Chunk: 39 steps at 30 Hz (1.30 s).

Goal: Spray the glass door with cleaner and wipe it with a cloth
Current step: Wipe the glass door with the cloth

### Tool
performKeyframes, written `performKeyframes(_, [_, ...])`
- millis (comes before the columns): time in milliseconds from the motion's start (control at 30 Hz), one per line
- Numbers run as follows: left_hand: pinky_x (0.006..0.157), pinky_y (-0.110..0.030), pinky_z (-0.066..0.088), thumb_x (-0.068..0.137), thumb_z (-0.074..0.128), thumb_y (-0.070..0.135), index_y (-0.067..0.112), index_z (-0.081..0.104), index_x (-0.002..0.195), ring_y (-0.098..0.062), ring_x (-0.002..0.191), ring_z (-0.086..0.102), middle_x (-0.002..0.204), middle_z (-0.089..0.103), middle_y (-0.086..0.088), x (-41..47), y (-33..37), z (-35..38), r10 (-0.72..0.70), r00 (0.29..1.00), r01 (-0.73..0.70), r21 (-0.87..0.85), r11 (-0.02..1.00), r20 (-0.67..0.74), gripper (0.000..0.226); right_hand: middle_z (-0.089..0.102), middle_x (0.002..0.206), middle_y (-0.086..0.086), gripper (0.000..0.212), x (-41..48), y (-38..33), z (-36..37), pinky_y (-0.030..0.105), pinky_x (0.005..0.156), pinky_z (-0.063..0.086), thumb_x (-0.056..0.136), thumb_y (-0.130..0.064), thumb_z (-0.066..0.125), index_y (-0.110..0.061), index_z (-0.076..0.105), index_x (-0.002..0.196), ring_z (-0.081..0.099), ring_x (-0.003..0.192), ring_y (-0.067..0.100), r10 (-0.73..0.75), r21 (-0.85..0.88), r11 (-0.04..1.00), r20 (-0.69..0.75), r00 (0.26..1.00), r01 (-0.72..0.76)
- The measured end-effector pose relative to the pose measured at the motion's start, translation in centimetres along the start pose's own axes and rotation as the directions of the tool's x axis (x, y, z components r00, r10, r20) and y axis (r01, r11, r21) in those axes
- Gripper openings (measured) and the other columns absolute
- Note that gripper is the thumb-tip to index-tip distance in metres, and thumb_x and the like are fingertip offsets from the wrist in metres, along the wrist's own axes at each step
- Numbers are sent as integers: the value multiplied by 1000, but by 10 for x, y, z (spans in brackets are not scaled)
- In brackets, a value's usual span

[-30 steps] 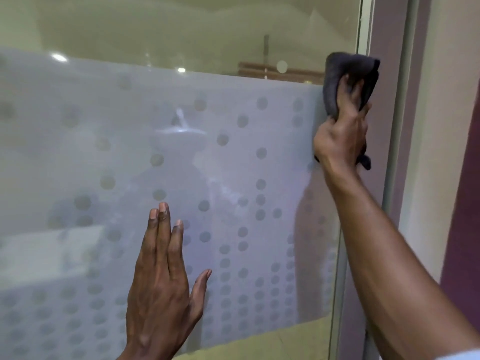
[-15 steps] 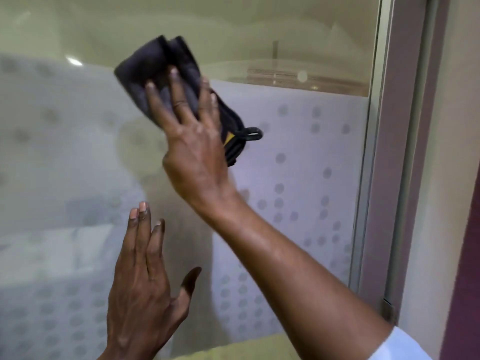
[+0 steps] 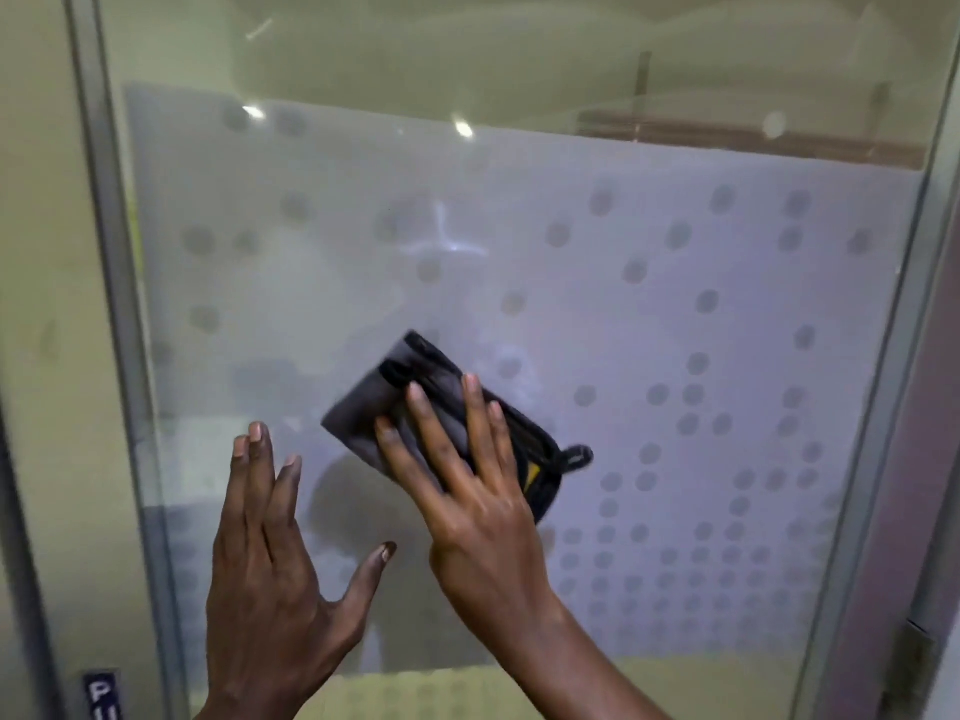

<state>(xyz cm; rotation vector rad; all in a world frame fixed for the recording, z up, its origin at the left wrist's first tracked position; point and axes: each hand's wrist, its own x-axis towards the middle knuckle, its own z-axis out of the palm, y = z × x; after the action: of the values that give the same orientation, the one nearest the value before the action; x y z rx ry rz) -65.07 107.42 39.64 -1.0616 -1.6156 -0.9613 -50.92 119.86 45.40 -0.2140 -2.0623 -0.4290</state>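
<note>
The glass door point(image 3: 675, 314) fills the view, with a frosted band printed with grey dots. A dark grey cloth point(image 3: 395, 402) with a black edge and a small loop lies flat against the glass near the middle. My right hand point(image 3: 467, 491) presses it to the pane, fingers spread over it. My left hand point(image 3: 270, 553) rests flat on the glass just left of the cloth, fingers apart and holding nothing. No spray bottle is in view.
A grey metal frame point(image 3: 111, 314) runs down the left side of the door, with a small blue label point(image 3: 101, 693) at its bottom. Another frame post point(image 3: 893, 407) stands at the right, with a hinge plate point(image 3: 914, 667) low down.
My right hand has swept the cloth from the top right edge leftward across the glass, then down to the middle. The view has shifted left; my left hand stays on the pane.
</note>
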Motion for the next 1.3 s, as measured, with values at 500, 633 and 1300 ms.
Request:
performKeyframes(500, [134,-57,31,81,86,52,-8,38,163,-44,170,21,182,22,-24,6,-69,-27,10,998,-9,-6,1000,59,112,31,175,16,101,150,31,-41,68,125,33,67,3,41,-21,43,165,16,161,56,528,157,844,-417,740,-513])
performKeyframes(633, [130,-64,35,80,90,47,-10,38,161,-49,168,24,179,26,-30,10,-73,-25,62,997,-61,-28,998,34,112,30,175,18,98,177,-17,-23,66,131,21,69,4,47,-18,43,164,15,161,59,309,22,946,-362,880,-323])
performKeyframes(1300, [137,-50,28,73,99,43,-10,40,160,-47,169,24,179,25,-29,-14,-92,-29,-6,999,9,-92,996,33,117,31,175,12,89,80,-39,9,67,129,25,81,17,39,-21,48,161,14,164,50,110,-33,992,-190,975,-119])
